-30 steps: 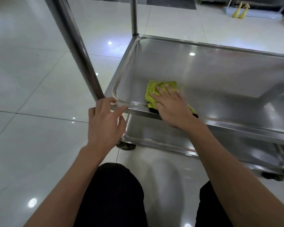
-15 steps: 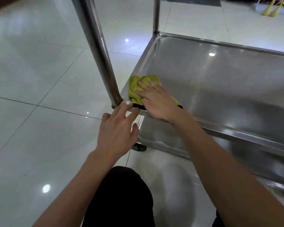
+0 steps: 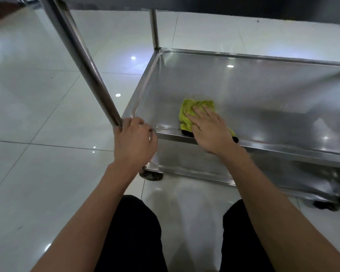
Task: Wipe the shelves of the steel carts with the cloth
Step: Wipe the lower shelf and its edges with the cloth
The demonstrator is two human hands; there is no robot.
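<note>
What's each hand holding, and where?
Left hand grips the cart's near corner, at the foot of the steel post. Right hand holds nothing: it presses flat on the yellow-green cloth.

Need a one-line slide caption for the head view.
Right hand presses a green cloth flat on the steel cart's middle shelf while the left hand grips its corner post.

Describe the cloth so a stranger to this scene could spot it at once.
Start at the steel cart on the glossy tiled floor and find its middle shelf, the broad tray at hand level. Near that tray's front edge, under the flat right hand, lies the cloth. It is the only bright yellow-green, crumpled, soft thing among grey metal.
</note>
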